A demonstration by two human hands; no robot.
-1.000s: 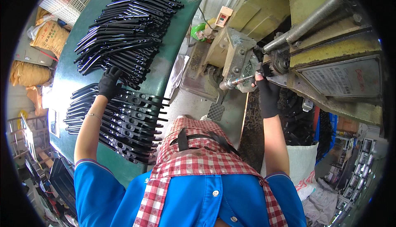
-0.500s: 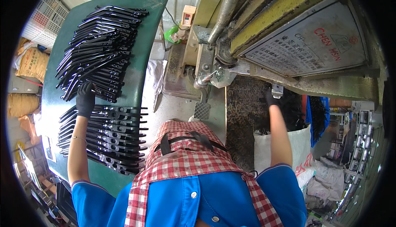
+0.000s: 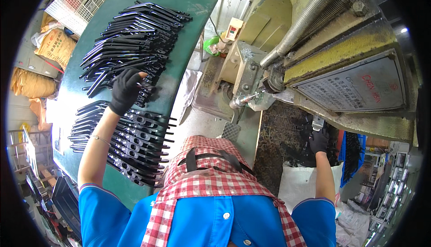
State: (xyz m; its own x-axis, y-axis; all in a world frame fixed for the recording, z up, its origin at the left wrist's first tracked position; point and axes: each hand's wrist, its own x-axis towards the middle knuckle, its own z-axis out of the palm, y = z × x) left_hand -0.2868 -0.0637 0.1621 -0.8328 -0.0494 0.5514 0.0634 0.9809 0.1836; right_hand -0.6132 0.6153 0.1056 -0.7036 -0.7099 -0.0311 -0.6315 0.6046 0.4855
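My left hand, in a black glove with bare fingertips, is closed in a pinch on a black metal part at the lower edge of a stack of bent black rods. Below it lie rows of black slotted parts on the green board. My right hand, also gloved, is low at the right, among dark pieces beside a white sack, under the machine's yellow edge; its fingers are partly hidden.
A yellow-green press machine with spring hoses and a steel fixture fills the upper right. A foot pedal is on the floor. A blue crate stands at the right, plastic baskets and sacks at the left.
My right hand has moved from the fixture down and right to the dark pieces. My left hand has turned and drawn slightly away from the stack with a part pinched.
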